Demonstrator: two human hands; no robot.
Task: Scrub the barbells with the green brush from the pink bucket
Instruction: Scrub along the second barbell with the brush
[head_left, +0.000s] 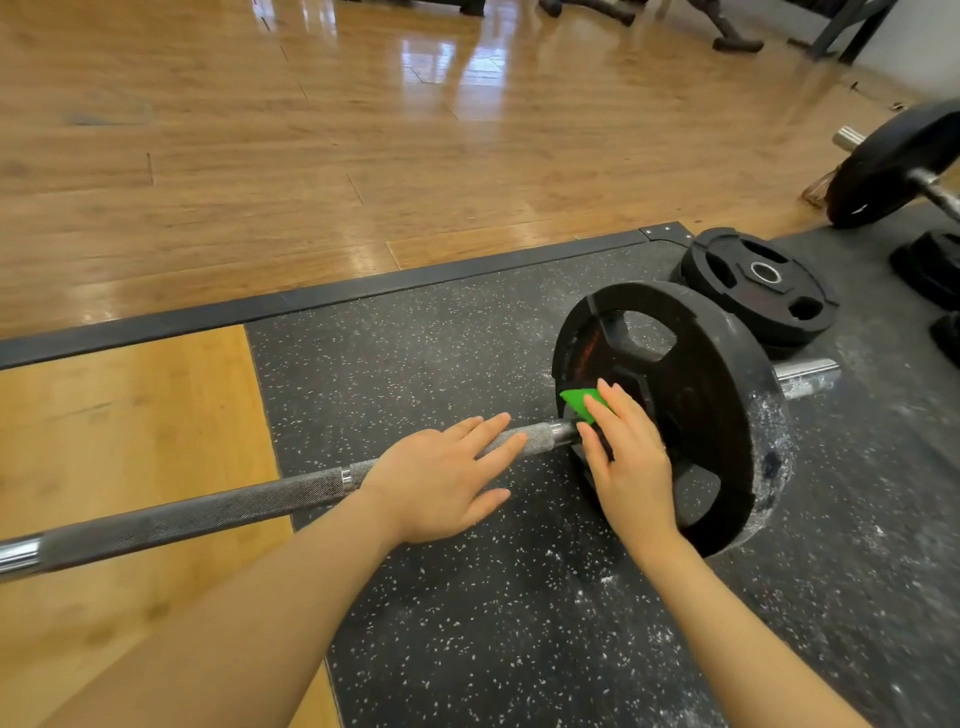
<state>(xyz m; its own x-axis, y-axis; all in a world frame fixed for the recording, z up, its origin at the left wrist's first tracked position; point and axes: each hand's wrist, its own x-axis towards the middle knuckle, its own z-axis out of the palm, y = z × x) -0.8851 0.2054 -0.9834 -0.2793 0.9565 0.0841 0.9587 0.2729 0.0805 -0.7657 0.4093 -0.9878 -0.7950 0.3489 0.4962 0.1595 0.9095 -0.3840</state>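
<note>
- Wooden floor (311, 156), glossy planks, fills the far half; nearer us a black rubber mat (441, 338) with white speckles, plus a tan wood inset at left.
- Barbell (208, 512) lies across mat and inset: long steel shaft, knurled grey grip zones, smooth chrome rings between.
- Black plate (717, 415) is loaded on its right end, round with cut-out grip holes, rim scuffed and caked white on the mat side; sleeve end pokes out beyond.
- Loose plates (758, 291) are stacked flat behind; a second barbell (893, 166) sits at far right, apparently untouched.
- Left hand (447, 483) is flat on the shaft, fingers spread, steadying rather than gripping.
- Right hand (628, 457) presses the green brush (584, 405) down where the shaft meets the plate, fingers extended over it; only a green plastic wedge shows, bristles hidden.
- Pink bucket is not in view.
- We judge scrubbing underway at this collar; white residue on plate and mat suggests plenty left, and the other bar remains.
</note>
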